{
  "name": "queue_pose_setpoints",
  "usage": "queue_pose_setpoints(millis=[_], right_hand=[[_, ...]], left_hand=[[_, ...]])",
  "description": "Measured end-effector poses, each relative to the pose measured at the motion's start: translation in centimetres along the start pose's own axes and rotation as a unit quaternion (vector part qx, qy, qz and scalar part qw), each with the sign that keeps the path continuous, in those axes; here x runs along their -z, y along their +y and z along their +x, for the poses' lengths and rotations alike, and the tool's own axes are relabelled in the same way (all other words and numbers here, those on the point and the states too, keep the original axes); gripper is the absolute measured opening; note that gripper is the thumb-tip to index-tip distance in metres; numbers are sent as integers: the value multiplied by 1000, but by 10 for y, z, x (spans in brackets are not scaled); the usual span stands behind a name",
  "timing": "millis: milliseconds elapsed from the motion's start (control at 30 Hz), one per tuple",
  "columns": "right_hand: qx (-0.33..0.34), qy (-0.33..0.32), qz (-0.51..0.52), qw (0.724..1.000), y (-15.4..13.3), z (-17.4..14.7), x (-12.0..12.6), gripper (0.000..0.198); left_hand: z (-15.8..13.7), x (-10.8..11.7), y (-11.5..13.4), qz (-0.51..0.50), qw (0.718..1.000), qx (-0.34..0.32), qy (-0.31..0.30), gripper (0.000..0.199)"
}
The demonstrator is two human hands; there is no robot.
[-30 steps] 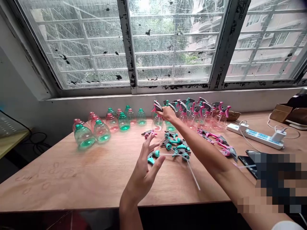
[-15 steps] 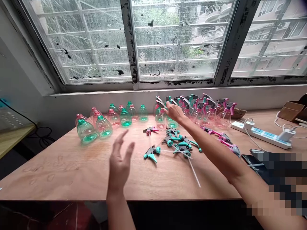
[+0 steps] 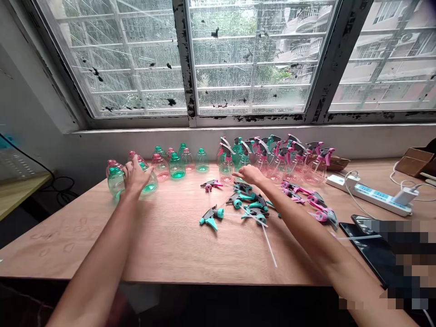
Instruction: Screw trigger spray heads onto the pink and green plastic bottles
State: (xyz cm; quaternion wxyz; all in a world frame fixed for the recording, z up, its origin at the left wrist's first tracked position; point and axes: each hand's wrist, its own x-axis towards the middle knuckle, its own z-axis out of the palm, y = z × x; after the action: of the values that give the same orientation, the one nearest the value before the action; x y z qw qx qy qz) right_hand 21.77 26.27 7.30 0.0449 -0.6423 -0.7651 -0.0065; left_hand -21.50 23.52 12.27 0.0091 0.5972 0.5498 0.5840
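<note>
My left hand (image 3: 134,176) is over the group of uncapped bottles at the left, fingers apart. It covers part of a pink bottle and reaches the neck of a green bottle (image 3: 150,185); a firm grip does not show. Another green bottle (image 3: 115,181) stands just left of it. My right hand (image 3: 251,174) hovers in front of the bottles with spray heads, index finger stretched leftward, nothing visible in it. A pink bottle with spray head (image 3: 226,169) stands behind its fingertips. Below it lie teal trigger spray heads (image 3: 255,210) with white tubes.
A pink spray head (image 3: 211,185) and a teal one (image 3: 211,217) lie mid-table. More pink spray heads (image 3: 318,204) are to the right. A power strip (image 3: 374,190), phones (image 3: 368,245) and a cardboard box (image 3: 420,156) are at the right. Windows rise behind.
My left hand has moved forward and left from mid-table to the uncapped bottles. My right hand has come down and away from the bottle with the spray head.
</note>
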Motion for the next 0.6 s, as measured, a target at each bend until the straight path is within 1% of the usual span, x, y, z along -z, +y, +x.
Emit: queue_pose_setpoints(millis=[100,200,233,300,367,400,467,533,567,600], right_hand=[[-17,9,7,1000,-5,6,-5,30],[-20,15,23,999,-8,5,-5,30],[-16,15,30,999,-7,3,-5,30],[-1,10,48,999,-3,-4,-3,30],[24,-1,71,997,5,-16,-2,30],[40,-7,83,996,10,-24,-3,31],[74,-14,106,991,17,-40,-8,32],[106,-13,125,986,20,-56,-15,35],[118,-10,132,984,19,-62,-19,36],[127,-5,138,982,16,-68,-23,37]], left_hand=[[-9,-2,-7,39,998,-7,-56,36],[-26,0,0,82,991,-12,-101,37],[-33,0,6,97,988,-13,-116,37],[-50,1,21,123,981,-15,-147,45],[-72,3,39,138,974,-18,-179,62],[-84,5,48,142,971,-20,-189,67],[-110,11,65,146,967,-21,-206,71],[-135,18,77,139,966,-19,-216,71],[-146,21,80,118,970,-17,-214,73],[-155,23,82,69,978,-13,-198,77]])
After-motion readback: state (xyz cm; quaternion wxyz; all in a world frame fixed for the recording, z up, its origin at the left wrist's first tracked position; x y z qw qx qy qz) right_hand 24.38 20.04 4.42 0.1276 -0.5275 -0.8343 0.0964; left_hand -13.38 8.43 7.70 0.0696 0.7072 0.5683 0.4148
